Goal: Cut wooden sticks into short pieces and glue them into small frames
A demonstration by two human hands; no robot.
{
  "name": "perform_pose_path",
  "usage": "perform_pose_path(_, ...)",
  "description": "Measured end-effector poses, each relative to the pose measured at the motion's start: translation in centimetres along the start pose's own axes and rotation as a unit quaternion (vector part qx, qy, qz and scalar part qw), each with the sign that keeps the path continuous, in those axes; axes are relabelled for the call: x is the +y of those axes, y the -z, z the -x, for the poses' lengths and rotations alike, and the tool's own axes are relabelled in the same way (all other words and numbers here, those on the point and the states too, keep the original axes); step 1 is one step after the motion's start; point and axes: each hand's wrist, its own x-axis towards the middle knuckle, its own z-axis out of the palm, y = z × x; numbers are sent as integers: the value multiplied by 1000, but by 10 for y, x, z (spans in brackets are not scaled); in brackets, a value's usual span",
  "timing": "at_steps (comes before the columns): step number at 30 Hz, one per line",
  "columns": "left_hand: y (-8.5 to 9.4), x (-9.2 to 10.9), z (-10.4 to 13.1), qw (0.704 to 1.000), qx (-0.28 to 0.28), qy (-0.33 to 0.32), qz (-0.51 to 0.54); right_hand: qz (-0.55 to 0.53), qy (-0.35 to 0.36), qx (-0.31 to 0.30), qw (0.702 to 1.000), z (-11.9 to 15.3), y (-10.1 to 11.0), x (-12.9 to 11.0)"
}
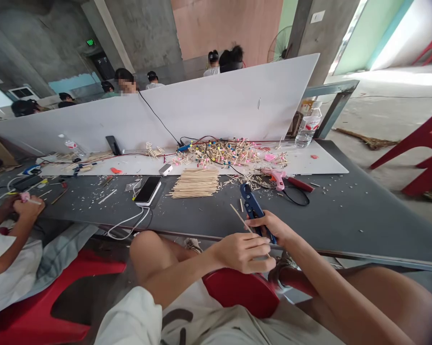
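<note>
My left hand is closed around a thin wooden stick, whose upper end points away from me toward the tabletop. My right hand grips the handles of a blue plier-like cutter, its head lying over the table's near part. The two hands are close together at the table edge, with the stick passing beside the cutter. A short cut piece of stick lies just left of the cutter. Beyond it is a row of long wooden sticks.
Behind the sticks spreads a heap of small stick pieces with coloured ends. A pink glue gun, a phone on a white power bank, and a water bottle stand around. A white partition backs the table; a co-worker's hands are at left.
</note>
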Motion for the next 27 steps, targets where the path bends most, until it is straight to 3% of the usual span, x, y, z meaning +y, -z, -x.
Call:
perform_pose_path(4,5,5,2,995,-40,57,66,11,37,10,999,3,-11,-5)
perform_pose_path(8,14,-2,4,986,-51,134,88,70,133,141,978,1,-3,-23)
perform_pose_path(12,12,-35,6,953,-17,297,53,137,205,261,933,-7,19,-44)
perform_pose_path(13,9,-47,8,937,-33,344,49,144,211,272,928,-10,24,-47)
perform_pose_path(16,-8,-77,18,894,-153,415,72,131,218,284,925,-18,32,-43)
perform_pose_path(19,-26,-90,29,871,-224,434,60,83,207,289,931,-22,31,-30)
perform_pose_path(22,-38,-89,32,876,-266,402,15,66,176,273,943,-18,25,-23)
perform_pose_path(27,-40,-87,27,880,-280,384,17,110,209,269,934,-5,13,-28)
